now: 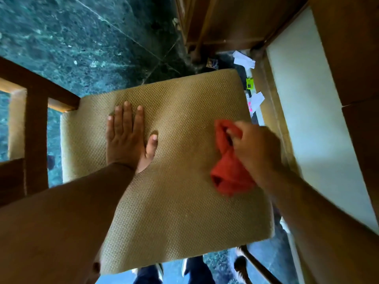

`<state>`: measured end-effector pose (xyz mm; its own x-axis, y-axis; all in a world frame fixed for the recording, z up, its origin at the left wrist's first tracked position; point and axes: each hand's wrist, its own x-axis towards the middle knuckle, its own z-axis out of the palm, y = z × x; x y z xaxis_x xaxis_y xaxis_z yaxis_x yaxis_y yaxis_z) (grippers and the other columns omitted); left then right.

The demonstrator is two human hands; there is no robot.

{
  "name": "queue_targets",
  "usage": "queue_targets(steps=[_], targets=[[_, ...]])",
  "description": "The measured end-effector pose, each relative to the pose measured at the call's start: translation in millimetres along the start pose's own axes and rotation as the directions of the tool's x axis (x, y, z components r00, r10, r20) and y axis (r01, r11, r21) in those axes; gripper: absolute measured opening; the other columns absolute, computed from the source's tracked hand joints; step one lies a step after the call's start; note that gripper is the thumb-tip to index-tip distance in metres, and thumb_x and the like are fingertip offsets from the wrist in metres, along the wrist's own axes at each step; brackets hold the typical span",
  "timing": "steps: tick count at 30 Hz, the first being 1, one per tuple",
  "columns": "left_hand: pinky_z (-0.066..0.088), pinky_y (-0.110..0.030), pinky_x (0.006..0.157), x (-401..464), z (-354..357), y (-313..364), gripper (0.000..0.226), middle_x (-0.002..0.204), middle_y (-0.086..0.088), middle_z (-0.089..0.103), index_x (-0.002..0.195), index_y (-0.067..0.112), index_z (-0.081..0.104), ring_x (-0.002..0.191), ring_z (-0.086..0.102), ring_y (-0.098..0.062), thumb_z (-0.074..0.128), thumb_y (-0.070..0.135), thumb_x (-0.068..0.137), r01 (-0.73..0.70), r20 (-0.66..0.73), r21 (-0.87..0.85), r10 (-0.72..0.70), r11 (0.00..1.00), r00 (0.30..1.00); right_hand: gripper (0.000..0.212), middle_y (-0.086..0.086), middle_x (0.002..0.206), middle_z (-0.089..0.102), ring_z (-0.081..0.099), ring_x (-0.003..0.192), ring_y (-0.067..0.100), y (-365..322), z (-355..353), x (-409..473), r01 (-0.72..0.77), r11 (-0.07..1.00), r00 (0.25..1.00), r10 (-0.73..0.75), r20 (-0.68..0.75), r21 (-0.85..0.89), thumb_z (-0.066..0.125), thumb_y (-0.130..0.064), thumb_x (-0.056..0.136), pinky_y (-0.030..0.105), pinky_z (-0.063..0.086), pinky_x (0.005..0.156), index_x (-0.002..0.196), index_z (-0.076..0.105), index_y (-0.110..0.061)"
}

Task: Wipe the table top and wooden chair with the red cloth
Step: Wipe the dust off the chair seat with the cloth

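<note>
**Bare arms up top, dark trousers and pale-soled shoes below**

Both forearms are bare right up to the frame edge, no sleeve showing on either. The left hand wears nothing, its short, pale nails plain to see. The right hand is blurred; nothing worn can be made out on it. At the bottom edge, dark blue trouser legs and shoes with light-coloured edges.

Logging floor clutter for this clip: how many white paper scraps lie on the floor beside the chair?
2 clearly: one white scrap by the seat cushion's far right corner, another nearer, along its right edge. The cushion may hide more.
</note>
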<state>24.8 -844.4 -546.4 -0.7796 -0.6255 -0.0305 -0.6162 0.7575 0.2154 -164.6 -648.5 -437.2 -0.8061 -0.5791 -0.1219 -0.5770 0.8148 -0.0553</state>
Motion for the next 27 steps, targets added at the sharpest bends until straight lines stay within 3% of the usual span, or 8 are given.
queue_targets(steps=[4,8,10,13,16,19,23,27], targets=[[-0.001,-0.051,0.123,2.1,6.7,-1.6,0.077,0.163,-0.024,0.012,0.157,0.008,0.016,0.152,0.005,-0.040,0.019,0.054,0.095,-0.012,-0.043,-0.006,0.012,1.000,0.999,0.033,0.011,0.084,0.068,0.066,0.083,0.033,-23.3,12.3,75.6,-0.033,0.999,0.999,0.032,-0.030,-0.034,0.046,-0.038,0.098,0.031,0.035,0.063,0.090,0.068,-0.015],[-0.003,-0.049,0.123,2.7,10.3,-2.2,0.077,0.163,-0.024,0.012,0.157,0.010,0.015,0.152,0.006,-0.040,0.020,0.055,0.095,-0.008,-0.044,0.001,0.009,1.000,0.999,0.009,0.004,0.088,0.072,0.069,0.069,0.023,-44.2,43.2,-18.7,0.229,0.958,0.973,-0.219,0.076,-0.173,0.060,-0.017,0.087,0.028,0.042,0.048,0.088,0.069,-0.017],[-0.003,-0.050,0.123,2.4,6.1,-1.0,0.077,0.163,-0.024,0.012,0.157,0.009,0.016,0.152,0.006,-0.040,0.023,0.054,0.095,-0.006,-0.029,0.003,0.006,1.000,1.000,0.005,-0.003,0.085,0.075,0.069,0.062,0.016,-38.0,43.3,-91.8,0.364,0.930,0.918,-0.348,0.191,-0.054,0.070,-0.024,0.079,0.025,0.046,0.045,0.084,0.070,-0.022],[-0.001,-0.051,0.123,2.5,1.4,1.5,0.076,0.164,-0.024,0.012,0.157,0.009,0.016,0.152,0.007,-0.041,0.025,0.053,0.095,-0.012,-0.011,0.013,0.012,1.000,1.000,0.033,-0.007,0.077,0.073,0.067,0.063,0.015,-24.0,26.6,-132.0,0.338,0.938,0.854,-0.341,0.392,0.080,0.046,-0.053,0.094,0.030,0.049,0.054,0.091,0.068,-0.029],[0.002,-0.053,0.123,1.5,2.1,0.1,0.077,0.163,-0.025,0.014,0.157,0.008,0.019,0.151,0.009,-0.042,0.024,0.053,0.095,-0.012,-0.035,0.027,0.013,1.000,0.999,0.057,-0.002,0.054,0.061,0.058,0.047,0.020,-20.9,20.1,-90.8,0.180,0.974,0.961,-0.203,0.187,0.134,0.034,-0.071,0.090,0.028,0.043,0.046,0.078,0.063,-0.023],[0.004,-0.054,0.122,2.1,7.8,-1.3,0.077,0.162,-0.025,0.016,0.156,0.007,0.020,0.151,0.011,-0.043,0.022,0.054,0.095,-0.020,-0.062,0.050,0.023,0.999,0.998,0.022,-0.003,0.066,0.071,0.068,0.058,0.019,-54.8,39.4,-89.5,0.232,0.973,0.966,-0.229,-0.116,0.007,0.056,-0.030,0.090,0.022,0.034,0.041,0.075,0.071,-0.023],[0.004,-0.055,0.122,-0.3,3.4,-1.0,0.077,0.163,-0.026,0.013,0.157,0.008,0.018,0.151,0.009,-0.043,0.025,0.053,0.096,-0.026,-0.025,0.078,0.028,0.997,0.999,0.036,0.003,0.106,0.076,0.072,0.099,0.018,-69.4,70.0,-183.7,0.536,0.843,0.840,-0.537,0.078,0.043,0.044,-0.016,0.079,0.029,0.056,0.083,0.093,0.077,-0.015],[0.005,-0.054,0.123,-1.0,-6.2,3.8,0.075,0.164,-0.024,0.010,0.157,0.008,0.012,0.152,0.007,-0.040,0.021,0.054,0.098,-0.012,0.034,0.097,0.009,0.995,0.999,0.020,-0.003,0.115,0.073,0.069,0.105,0.018,-42.4,47.1,-189.7,0.515,0.825,0.724,-0.565,0.396,0.235,0.063,-0.019,0.085,0.034,0.057,0.082,0.103,0.070,-0.024]])
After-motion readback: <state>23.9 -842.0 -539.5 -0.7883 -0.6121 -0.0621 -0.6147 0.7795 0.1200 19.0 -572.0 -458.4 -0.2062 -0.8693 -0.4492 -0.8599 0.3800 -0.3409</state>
